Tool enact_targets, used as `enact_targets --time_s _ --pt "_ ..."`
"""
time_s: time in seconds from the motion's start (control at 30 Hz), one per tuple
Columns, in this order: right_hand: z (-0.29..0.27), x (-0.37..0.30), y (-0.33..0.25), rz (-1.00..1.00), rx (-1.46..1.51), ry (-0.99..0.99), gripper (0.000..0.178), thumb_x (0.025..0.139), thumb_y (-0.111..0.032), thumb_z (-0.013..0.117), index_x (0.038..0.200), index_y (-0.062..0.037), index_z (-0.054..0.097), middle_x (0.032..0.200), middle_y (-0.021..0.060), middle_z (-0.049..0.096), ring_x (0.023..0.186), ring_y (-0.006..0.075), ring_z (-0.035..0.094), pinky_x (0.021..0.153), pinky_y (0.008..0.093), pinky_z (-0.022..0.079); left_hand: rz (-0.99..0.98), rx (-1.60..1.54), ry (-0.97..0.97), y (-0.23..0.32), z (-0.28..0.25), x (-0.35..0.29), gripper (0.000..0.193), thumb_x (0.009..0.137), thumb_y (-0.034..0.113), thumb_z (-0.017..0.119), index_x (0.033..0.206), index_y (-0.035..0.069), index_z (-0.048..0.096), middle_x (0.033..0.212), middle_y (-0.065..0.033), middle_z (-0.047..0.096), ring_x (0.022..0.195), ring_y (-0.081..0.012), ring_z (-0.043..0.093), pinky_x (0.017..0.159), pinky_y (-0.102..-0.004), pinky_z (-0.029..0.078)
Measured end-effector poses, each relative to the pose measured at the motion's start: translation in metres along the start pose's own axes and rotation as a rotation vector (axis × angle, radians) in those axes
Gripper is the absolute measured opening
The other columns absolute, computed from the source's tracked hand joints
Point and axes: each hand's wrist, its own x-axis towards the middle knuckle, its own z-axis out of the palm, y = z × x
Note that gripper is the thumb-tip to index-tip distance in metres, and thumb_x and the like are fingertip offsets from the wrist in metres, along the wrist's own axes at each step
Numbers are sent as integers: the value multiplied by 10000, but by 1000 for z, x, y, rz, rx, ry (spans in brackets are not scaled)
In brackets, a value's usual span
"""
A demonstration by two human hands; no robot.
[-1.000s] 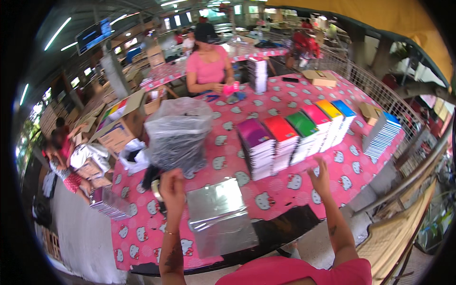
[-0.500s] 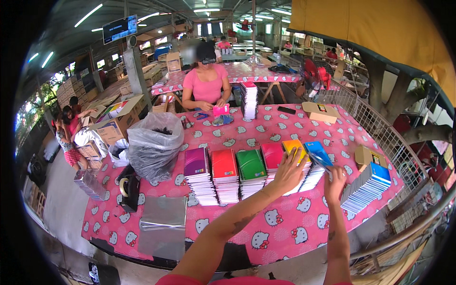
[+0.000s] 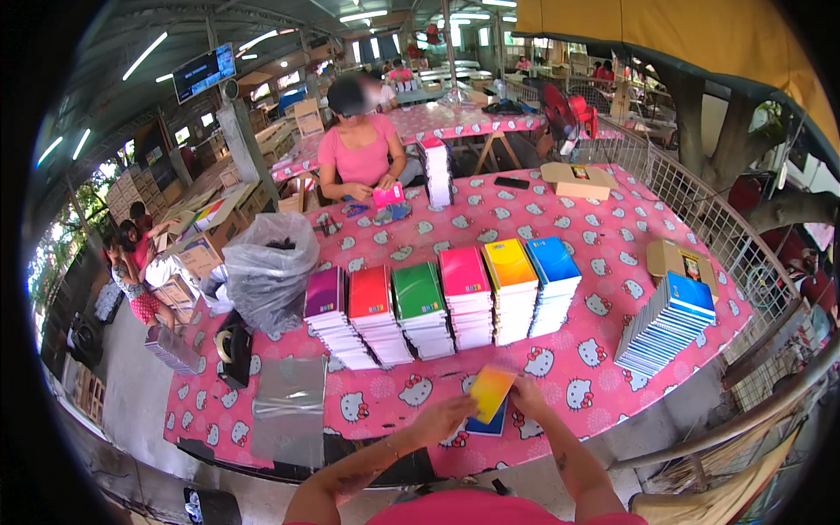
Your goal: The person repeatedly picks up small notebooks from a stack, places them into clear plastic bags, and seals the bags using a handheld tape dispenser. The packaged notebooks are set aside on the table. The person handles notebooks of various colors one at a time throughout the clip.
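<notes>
Near the table's front edge, my left hand [image 3: 448, 420] is closed on the left side of a yellow notebook [image 3: 493, 391], which is tilted and slightly blurred. Partly under it shows a blue notebook [image 3: 488, 423]; my right hand [image 3: 527, 399] is closed at its right side, the fingertips partly hidden. Beyond my hands, several notebook stacks stand in a row: purple [image 3: 325, 293], red [image 3: 369, 293], green [image 3: 419, 291], pink [image 3: 464, 271], yellow [image 3: 511, 262] and blue [image 3: 553, 261].
A leaning blue-covered notebook stack [image 3: 669, 319] and an open carton [image 3: 678, 260] stand at right. At left are a stuffed plastic bag [image 3: 271, 271], a tape dispenser [image 3: 234, 350] and clear plastic sleeves [image 3: 289, 394]. Another person [image 3: 360, 153] works across the pink table [image 3: 385, 389].
Both hands have drawn back from the yellow and blue stacks to the table's front. The left now holds a yellow notebook; the blue one came along with the right. The view has shifted.
</notes>
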Motion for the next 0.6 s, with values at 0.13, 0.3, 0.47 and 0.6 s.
enact_targets --time_s 0.13,0.3,0.47,0.6 --pt "-4 15 -14 227 -194 177 275 778 46 588 1020 -59 666 1080 194 642 1002 415 604 854 450 493 -42 87 8 9 38 -37 304 908 106 625 1211 74 627 1305 -114 624 1253 -301 569 1012 -438 494" --pt "-48 96 -143 -344 -294 478 389 799 -20 666 1180 -96 640 1152 126 612 1078 340 584 927 466 465 -55 389 459 -10 -75 24 366 864 129 696 1217 67 622 1329 -166 595 1256 -357 550 1038 -497 447" --pt "-64 181 -154 -289 -519 386 476 798 -109 719 1264 -118 624 1275 101 581 1133 301 572 1015 464 389 -173 707 510 -11 -158 88 299 882 141 691 1167 53 671 1194 -153 675 1165 -352 608 1093 -490 382" --pt "-89 154 -144 -322 -414 492 365 780 -10 675 1135 -98 664 1138 110 661 1043 283 633 1007 445 394 -142 584 603 22 -185 69 270 906 107 663 1169 48 683 1130 -134 704 1056 -317 651 973 -441 470"
